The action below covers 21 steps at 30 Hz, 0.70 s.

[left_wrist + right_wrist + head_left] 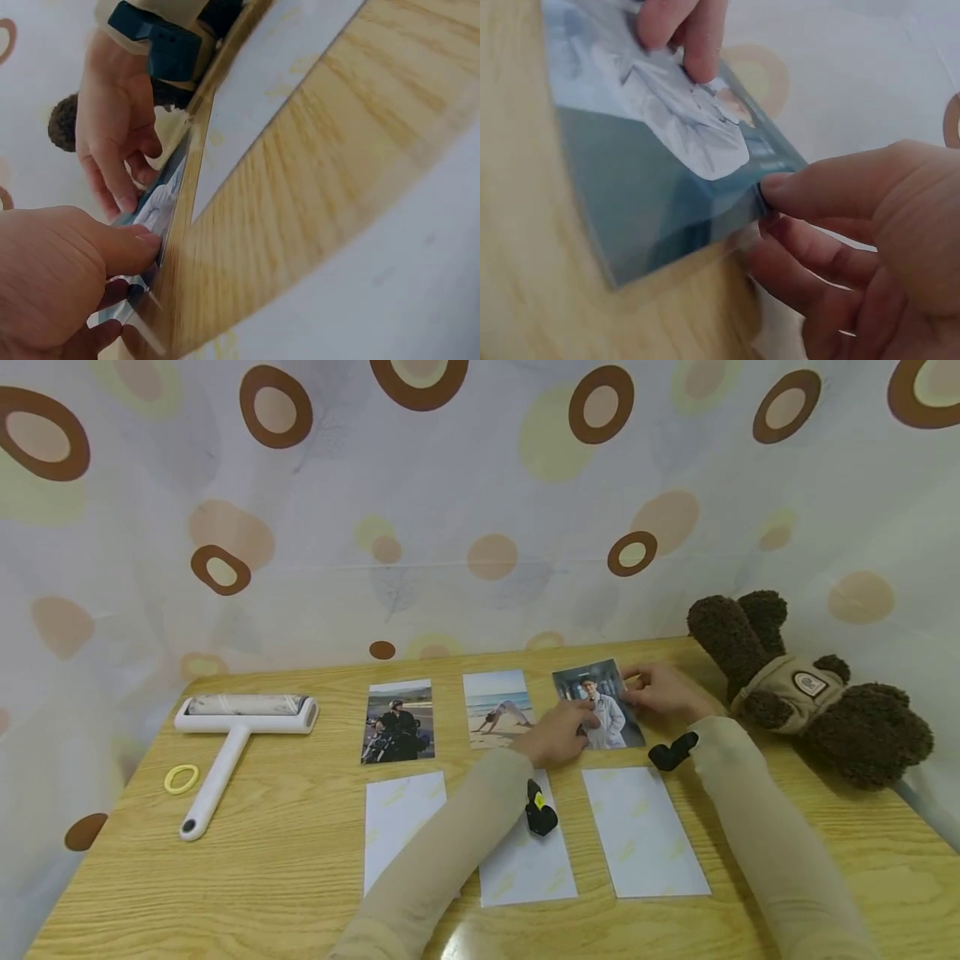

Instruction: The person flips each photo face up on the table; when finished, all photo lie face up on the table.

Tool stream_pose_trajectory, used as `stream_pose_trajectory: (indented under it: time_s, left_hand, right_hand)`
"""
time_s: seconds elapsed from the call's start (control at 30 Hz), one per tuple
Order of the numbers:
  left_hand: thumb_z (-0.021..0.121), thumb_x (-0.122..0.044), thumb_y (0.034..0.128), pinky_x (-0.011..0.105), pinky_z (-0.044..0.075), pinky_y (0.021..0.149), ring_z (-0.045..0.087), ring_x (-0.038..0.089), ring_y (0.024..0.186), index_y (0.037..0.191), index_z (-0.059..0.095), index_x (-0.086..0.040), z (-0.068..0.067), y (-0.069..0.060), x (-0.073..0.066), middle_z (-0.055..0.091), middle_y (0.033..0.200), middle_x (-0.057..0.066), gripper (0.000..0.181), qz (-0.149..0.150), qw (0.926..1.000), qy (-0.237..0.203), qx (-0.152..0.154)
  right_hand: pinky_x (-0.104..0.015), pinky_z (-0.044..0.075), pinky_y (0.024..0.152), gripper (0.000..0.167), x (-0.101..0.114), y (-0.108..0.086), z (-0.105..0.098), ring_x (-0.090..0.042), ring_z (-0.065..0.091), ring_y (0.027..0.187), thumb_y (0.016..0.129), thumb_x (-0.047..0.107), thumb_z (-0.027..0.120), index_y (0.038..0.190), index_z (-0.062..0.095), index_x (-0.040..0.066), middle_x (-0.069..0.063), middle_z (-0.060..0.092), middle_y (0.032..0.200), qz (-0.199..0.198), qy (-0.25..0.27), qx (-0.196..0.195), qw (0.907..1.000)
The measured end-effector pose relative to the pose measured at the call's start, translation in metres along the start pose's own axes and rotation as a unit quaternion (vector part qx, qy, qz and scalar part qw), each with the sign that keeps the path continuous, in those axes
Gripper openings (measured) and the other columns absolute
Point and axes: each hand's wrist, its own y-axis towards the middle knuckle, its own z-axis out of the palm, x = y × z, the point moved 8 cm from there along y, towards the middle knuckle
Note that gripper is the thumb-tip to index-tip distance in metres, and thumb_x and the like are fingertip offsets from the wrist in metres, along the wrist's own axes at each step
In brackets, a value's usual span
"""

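Note:
A photo of a person in a white coat (611,724) lies tilted at the right end of the upper row. My right hand (663,692) pinches its right edge between thumb and fingers, seen closely in the right wrist view, where the photo (637,195) slants up from the wood. Over the photo's left side is my left hand (558,734), its thumb and fingers at the edge in the left wrist view. To the left lie a beach photo (497,706) and a motorcycle photo (398,722).
White sheets (645,831) with faint yellow marks lie in a lower row, partly under my left sleeve. A lint roller (225,760) and a yellow ring (181,779) are at the left. A brown plush bear (810,693) lies at the right by the patterned curtain (450,510).

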Motion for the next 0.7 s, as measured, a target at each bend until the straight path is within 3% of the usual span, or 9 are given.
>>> stream_pose_trajectory:
  time_s: [0.23,0.37,0.53,0.7]
  left_hand:
    - [0.054,-0.009,0.0968,0.029,0.026,0.116,0.034,0.023,0.141,0.129,0.061,-0.007,0.0031,0.0011,0.0072,0.043,0.150,0.006,0.033,0.007,0.9999,-0.010,0.005]
    - [0.053,-0.011,0.0974,0.030,0.022,0.118,0.032,0.023,0.143,0.130,0.060,-0.007,0.0040,0.0017,0.0078,0.041,0.151,0.005,0.034,0.007,0.9998,-0.014,0.011]
    - [0.052,-0.009,0.0976,0.033,0.012,0.120,0.029,0.021,0.144,0.131,0.059,-0.006,0.0045,0.0004,0.0064,0.039,0.153,0.006,0.035,0.002,0.9997,-0.016,0.021]
    - [0.045,-0.006,0.0993,0.030,0.015,0.120,0.031,0.019,0.143,0.130,0.059,-0.006,0.0039,-0.0019,0.0031,0.039,0.153,0.008,0.034,0.003,0.9997,-0.017,0.019]
  right_hand:
    - [-0.028,0.046,0.059,0.041,-0.0021,0.0032,0.0040,-0.013,0.056,0.064,0.089,0.012,0.063,0.121,0.056,-0.014,-0.019,0.067,0.087,0.013,-0.050,-0.016,0.9986]
    - [-0.028,0.045,0.060,0.041,0.0010,0.0016,0.0052,-0.017,0.056,0.068,0.089,0.011,0.062,0.120,0.055,-0.015,-0.024,0.065,0.092,0.020,-0.053,-0.018,0.9982]
    - [-0.028,0.044,0.058,0.040,0.0037,-0.0005,0.0049,-0.018,0.053,0.066,0.089,0.010,0.064,0.120,0.051,-0.012,-0.019,0.059,0.088,0.030,-0.054,-0.024,0.9978]
    - [-0.030,0.043,0.059,0.036,0.0053,-0.0003,0.0057,-0.020,0.052,0.067,0.090,0.009,0.063,0.118,0.053,-0.011,-0.019,0.058,0.086,0.016,-0.067,-0.031,0.9971]
